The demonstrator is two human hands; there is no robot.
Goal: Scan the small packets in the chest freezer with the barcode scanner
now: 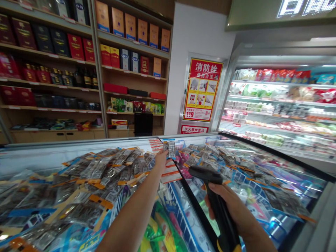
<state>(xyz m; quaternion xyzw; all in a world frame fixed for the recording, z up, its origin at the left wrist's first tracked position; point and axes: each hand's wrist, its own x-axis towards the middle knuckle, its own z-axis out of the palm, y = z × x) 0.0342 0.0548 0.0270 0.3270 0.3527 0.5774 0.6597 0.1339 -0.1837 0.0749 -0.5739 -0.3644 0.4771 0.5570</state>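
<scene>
My left hand reaches far forward over the freezer, its fingers closed at the edge of a small clear packet with printing on it. In my right hand is a black barcode scanner with yellow trim, gripped round its handle. The scanner's head points left and forward, toward the packet side. Beneath my left hand, white labels with orange stripes lie along the black frame bar between the freezer's glass lids. Heaps of similar flat packets with orange and blue edges lie to the left.
More packets lie on the right-hand glass. Blue wire baskets and green-yellow bags show inside the freezer. Behind stand wooden shelves of boxes, a red fire-hydrant poster and a lit refrigerated display.
</scene>
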